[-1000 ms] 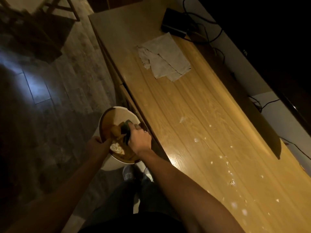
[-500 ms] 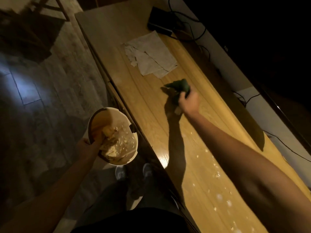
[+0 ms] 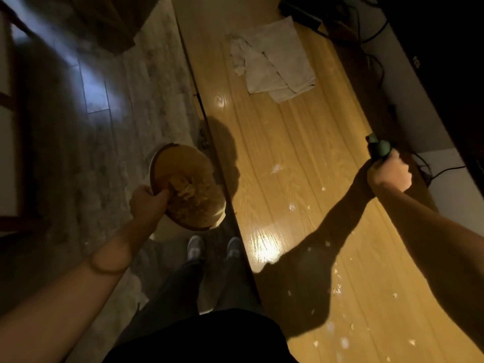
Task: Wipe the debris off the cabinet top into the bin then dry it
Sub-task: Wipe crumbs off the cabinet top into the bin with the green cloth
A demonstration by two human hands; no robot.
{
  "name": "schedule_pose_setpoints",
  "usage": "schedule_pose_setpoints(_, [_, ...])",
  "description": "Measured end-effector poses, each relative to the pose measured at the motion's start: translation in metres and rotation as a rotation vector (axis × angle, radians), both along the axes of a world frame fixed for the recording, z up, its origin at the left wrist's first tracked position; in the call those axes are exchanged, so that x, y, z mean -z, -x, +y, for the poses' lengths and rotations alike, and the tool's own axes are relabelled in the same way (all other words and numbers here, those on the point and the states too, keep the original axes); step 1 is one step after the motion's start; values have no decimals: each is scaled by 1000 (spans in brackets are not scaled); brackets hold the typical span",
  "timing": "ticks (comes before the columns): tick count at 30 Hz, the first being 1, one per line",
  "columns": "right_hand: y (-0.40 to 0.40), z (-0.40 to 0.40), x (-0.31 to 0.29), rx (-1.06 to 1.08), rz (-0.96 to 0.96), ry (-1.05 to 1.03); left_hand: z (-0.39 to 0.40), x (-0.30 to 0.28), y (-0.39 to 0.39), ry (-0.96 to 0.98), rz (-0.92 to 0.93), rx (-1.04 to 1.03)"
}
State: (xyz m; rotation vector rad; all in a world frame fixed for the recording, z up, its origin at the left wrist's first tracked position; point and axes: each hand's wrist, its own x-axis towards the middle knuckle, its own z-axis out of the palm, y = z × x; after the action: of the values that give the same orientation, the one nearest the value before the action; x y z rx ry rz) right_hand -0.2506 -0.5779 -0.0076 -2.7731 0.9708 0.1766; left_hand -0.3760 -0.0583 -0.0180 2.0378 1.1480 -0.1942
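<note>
My right hand (image 3: 389,172) is closed around a dark green cloth (image 3: 379,149), held at the far edge of the wooden cabinet top (image 3: 282,142). White crumbs (image 3: 337,289) lie scattered over the near right part of the top. In my left hand (image 3: 148,201) is the rim of a round white bin (image 3: 157,163), held beside the cabinet's front edge. Crumpled debris (image 3: 193,197) lies inside the bin. A grey drying cloth (image 3: 275,61) lies flat further along the top.
A black box (image 3: 298,11) with cables sits at the far end of the cabinet. A dark TV (image 3: 445,61) stands along the right, with cords behind the cabinet. My shoes (image 3: 213,248) are on the pale floor by the cabinet front.
My right hand left the bin with the green cloth, crossed the cabinet top and now sits at its far edge. My left hand keeps hold of the bin.
</note>
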Motion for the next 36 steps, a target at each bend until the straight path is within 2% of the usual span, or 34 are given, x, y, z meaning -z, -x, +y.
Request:
schedule_pose_setpoints(6, [26, 56, 7, -197, -77, -17, -3, -1, 10, 17, 13, 10])
schedule_pose_setpoints(13, [57, 172, -1, -395, -84, -42, 4, 3, 27, 55, -19, 63])
schedule_pose_setpoints(21, [125, 339, -4, -587, -89, -301, 5, -6, 36, 87, -60, 258])
schedule_pose_setpoints(25, [157, 396, 1, -545, 13, -496, 5, -15, 38, 64, -58, 279])
schedule_pose_setpoints(28, [171, 407, 5, -528, 69, -567, 10, -19, 41, 100, -55, 259])
schedule_pose_setpoints(31, [167, 391, 0, -568, 31, -496, 16, -17, 48, 187, -38, 219])
schedule_pose_setpoints(33, [156, 374, -10, -522, -54, -528, 18, -13, 55, 231, -51, 163])
schedule_pose_setpoints(36, [138, 333, -28, -331, -238, -630, 19, -6, 64, 309, -74, 158])
